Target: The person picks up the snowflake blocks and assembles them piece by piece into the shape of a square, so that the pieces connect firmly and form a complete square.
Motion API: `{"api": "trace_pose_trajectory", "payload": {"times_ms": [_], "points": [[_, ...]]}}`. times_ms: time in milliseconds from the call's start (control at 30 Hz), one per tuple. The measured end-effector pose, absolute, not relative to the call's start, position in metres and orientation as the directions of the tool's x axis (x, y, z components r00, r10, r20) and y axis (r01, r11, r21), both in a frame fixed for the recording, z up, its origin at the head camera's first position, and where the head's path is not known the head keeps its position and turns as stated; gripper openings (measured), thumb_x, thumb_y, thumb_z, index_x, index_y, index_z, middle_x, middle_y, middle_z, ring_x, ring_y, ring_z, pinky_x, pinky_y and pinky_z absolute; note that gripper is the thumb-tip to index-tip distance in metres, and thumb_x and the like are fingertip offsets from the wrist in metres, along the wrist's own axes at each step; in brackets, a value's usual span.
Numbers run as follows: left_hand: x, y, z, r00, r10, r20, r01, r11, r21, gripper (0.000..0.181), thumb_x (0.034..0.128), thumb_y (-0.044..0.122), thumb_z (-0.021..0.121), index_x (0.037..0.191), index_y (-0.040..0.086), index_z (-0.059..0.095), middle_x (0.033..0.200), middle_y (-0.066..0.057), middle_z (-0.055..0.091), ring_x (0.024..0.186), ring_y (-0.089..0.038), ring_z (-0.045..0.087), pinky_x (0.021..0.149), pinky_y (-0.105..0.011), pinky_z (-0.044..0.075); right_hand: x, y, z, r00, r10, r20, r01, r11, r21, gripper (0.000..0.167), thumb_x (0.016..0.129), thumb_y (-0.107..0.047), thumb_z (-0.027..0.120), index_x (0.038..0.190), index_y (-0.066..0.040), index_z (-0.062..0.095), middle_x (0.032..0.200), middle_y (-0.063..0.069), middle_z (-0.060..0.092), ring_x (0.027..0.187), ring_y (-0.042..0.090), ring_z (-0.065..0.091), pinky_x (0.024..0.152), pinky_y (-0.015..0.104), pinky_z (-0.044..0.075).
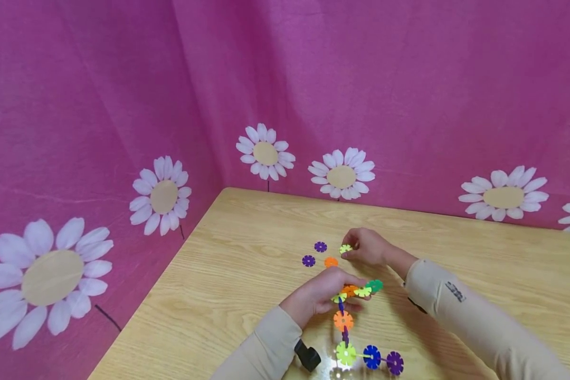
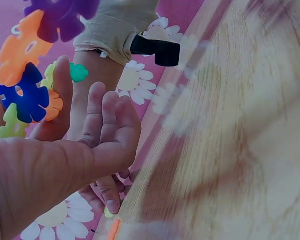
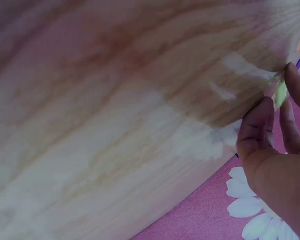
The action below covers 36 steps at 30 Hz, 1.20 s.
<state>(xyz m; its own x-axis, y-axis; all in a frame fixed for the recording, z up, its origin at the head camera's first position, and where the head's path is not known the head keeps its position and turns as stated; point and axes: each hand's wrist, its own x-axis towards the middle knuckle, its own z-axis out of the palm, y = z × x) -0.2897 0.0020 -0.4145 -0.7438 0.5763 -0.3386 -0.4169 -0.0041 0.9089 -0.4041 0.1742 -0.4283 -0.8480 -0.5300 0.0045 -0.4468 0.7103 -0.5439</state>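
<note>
My left hand [image 1: 325, 290] holds a chain of notched plastic interlocking discs [image 1: 343, 321] in orange, yellow-green, blue, purple and green. The chain bends toward the right at its lower end, and a green disc [image 1: 374, 285] is at its upper end. In the left wrist view, the linked discs [image 2: 25, 95] are by the thumb, while the other fingers [image 2: 108, 110] curl loosely. Farther back, my right hand [image 1: 368, 247] pinches a yellow-green disc [image 1: 345, 248] between thumb and fingertips at the tabletop. In the right wrist view that disc [image 3: 280, 93] appears nearly edge-on.
Two loose purple discs [image 1: 320, 246] and an orange disc [image 1: 331, 262] lie on the wooden table [image 1: 209, 295], left of my right hand. A pink cloth [image 1: 385, 79] printed with white daisies hangs behind the table and along its left side.
</note>
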Motion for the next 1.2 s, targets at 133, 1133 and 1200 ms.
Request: {"api": "trace_pose_trajectory", "payload": {"times_ms": [133,1133,1200], "points": [[-0.290,0.004,-0.416,-0.746,0.575,-0.336,-0.411,-0.001,0.911,0.031,0.0967,0.016,0.057,0.115,-0.006,0.068,0.095,-0.004,0.072,0.085,-0.013,0.067,0.089,-0.042,0.058,-0.400,0.178,-0.428,-0.879,-0.475,0.035,-0.411,0.719,-0.560,0.024,0.085,-0.014,0.079,0.102,-0.003,0.066,0.094,0.011,0.069,0.086,0.020,0.063,0.080,0.040,0.054],[-0.287,0.005,-0.414,-0.759,0.566,-0.320,-0.376,0.019,0.926,0.030,0.0970,0.021,0.058,0.114,-0.001,0.070,0.112,-0.012,0.070,0.096,-0.019,0.067,0.089,-0.041,0.058,-0.277,0.239,-0.389,-0.963,-0.268,-0.016,-0.102,0.422,-0.901,0.047,0.092,-0.023,0.073,0.130,0.003,0.063,0.107,0.018,0.073,0.097,0.029,0.074,0.084,0.038,0.060],[-0.287,0.005,-0.414,-0.760,0.565,-0.322,-0.375,0.024,0.927,0.030,0.0965,0.021,0.058,0.115,0.000,0.070,0.111,-0.011,0.071,0.097,-0.020,0.067,0.089,-0.041,0.058,-0.269,0.240,-0.388,-0.968,-0.251,-0.011,-0.094,0.402,-0.911,0.046,0.092,-0.021,0.072,0.130,0.004,0.062,0.113,0.020,0.072,0.096,0.024,0.075,0.084,0.035,0.060]]}}
